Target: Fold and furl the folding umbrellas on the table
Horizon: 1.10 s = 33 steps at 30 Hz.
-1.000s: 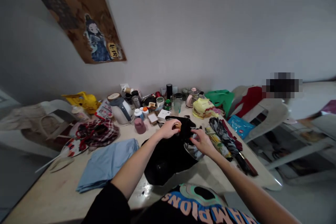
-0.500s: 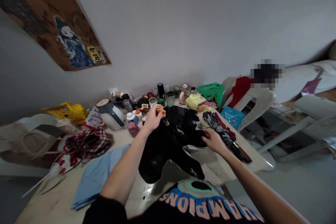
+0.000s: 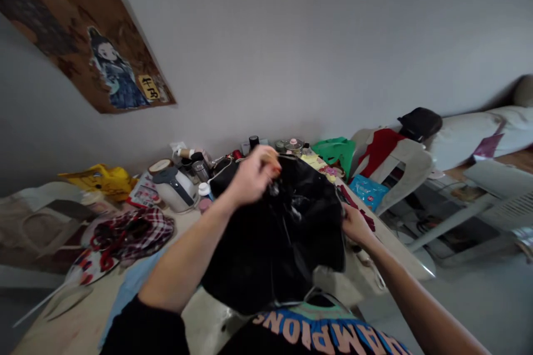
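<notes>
A large black sheet-like item (image 3: 266,249), shiny in places and with a pale edge, spreads over the table's middle and hides much of what lies behind it. My left hand (image 3: 256,175) is raised over its upper part, fingers closed round a small orange-red thing that is blurred. At the item's right edge, my right hand (image 3: 357,224) has its fingers closed on the black material. The near edge of the item reaches my shirt front.
On the left are a kettle (image 3: 175,187), a plaid cloth (image 3: 144,230), a light blue cloth (image 3: 131,288) and a yellow bag (image 3: 102,180). Behind stand jars and bottles. A green bag (image 3: 336,151) and a blue packet (image 3: 368,191) lie at the right, beside chairs.
The black item has opened out wider and come up nearer to me, covering more bottles. My left hand has moved up and right, my right hand a little to the right.
</notes>
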Each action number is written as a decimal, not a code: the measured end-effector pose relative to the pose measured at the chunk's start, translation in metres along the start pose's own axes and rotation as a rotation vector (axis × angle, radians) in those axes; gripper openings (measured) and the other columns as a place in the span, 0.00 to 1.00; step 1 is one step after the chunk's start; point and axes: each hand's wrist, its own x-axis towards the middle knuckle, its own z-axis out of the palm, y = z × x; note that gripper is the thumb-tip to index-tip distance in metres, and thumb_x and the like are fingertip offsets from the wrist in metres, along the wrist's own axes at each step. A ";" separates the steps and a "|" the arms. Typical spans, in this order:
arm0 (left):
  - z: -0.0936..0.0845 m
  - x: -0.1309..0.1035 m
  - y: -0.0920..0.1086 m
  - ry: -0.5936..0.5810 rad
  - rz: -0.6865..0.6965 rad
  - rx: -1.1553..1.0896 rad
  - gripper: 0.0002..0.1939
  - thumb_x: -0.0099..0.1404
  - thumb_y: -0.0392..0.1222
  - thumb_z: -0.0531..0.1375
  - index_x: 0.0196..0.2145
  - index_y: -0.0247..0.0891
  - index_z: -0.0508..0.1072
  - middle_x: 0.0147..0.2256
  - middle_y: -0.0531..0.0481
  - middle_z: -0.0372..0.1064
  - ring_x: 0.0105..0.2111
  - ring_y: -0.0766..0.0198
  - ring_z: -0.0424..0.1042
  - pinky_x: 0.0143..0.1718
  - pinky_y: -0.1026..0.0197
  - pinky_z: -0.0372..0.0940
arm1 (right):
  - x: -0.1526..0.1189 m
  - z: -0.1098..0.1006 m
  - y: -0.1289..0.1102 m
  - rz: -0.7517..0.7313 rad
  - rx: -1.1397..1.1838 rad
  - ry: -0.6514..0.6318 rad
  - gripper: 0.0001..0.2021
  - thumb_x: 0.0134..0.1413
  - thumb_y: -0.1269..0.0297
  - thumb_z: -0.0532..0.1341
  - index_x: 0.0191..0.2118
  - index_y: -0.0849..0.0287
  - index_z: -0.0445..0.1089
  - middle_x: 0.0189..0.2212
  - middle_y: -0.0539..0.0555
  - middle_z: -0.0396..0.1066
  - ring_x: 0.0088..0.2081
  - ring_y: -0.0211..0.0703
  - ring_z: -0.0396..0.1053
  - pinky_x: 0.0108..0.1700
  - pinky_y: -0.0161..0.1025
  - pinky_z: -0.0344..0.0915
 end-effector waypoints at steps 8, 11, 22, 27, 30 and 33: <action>0.000 0.003 0.006 0.013 0.059 0.091 0.15 0.68 0.48 0.55 0.47 0.38 0.61 0.37 0.48 0.69 0.32 0.66 0.68 0.34 0.63 0.65 | 0.005 -0.041 -0.025 0.042 0.123 0.337 0.23 0.44 0.57 0.62 0.47 0.62 0.70 0.37 0.58 0.74 0.31 0.42 0.70 0.35 0.40 0.68; 0.020 -0.007 0.015 -0.014 0.079 0.162 0.13 0.69 0.45 0.54 0.48 0.38 0.60 0.36 0.49 0.69 0.31 0.66 0.67 0.36 0.62 0.64 | -0.005 -0.040 -0.063 -0.109 0.181 0.299 0.21 0.49 0.58 0.59 0.49 0.61 0.68 0.39 0.58 0.72 0.32 0.41 0.69 0.33 0.38 0.68; 0.052 -0.017 -0.011 -0.088 -0.006 0.089 0.12 0.67 0.39 0.54 0.48 0.39 0.60 0.35 0.50 0.69 0.29 0.66 0.68 0.35 0.62 0.64 | 0.006 0.049 -0.108 -0.401 -0.148 -0.274 0.16 0.50 0.66 0.65 0.47 0.61 0.70 0.40 0.56 0.64 0.40 0.45 0.66 0.46 0.44 0.65; 0.052 -0.027 -0.033 -0.045 -0.070 0.111 0.12 0.66 0.40 0.54 0.47 0.39 0.61 0.36 0.49 0.69 0.30 0.65 0.68 0.34 0.62 0.65 | 0.015 0.063 -0.101 -0.406 -0.090 -0.302 0.18 0.46 0.65 0.69 0.45 0.61 0.71 0.32 0.50 0.63 0.32 0.40 0.63 0.38 0.37 0.61; 0.054 -0.032 -0.037 -0.051 -0.078 0.104 0.12 0.66 0.40 0.54 0.48 0.39 0.61 0.36 0.50 0.69 0.30 0.65 0.68 0.35 0.62 0.65 | 0.016 0.070 -0.102 -0.444 -0.003 -0.295 0.17 0.47 0.65 0.69 0.44 0.60 0.71 0.32 0.50 0.64 0.32 0.39 0.63 0.37 0.36 0.61; 0.056 -0.037 -0.045 -0.066 -0.097 0.091 0.13 0.66 0.41 0.55 0.48 0.40 0.62 0.35 0.50 0.69 0.30 0.65 0.68 0.36 0.61 0.66 | 0.019 0.078 -0.099 -0.432 -0.018 -0.307 0.12 0.49 0.66 0.67 0.41 0.59 0.72 0.32 0.50 0.65 0.33 0.39 0.64 0.37 0.36 0.61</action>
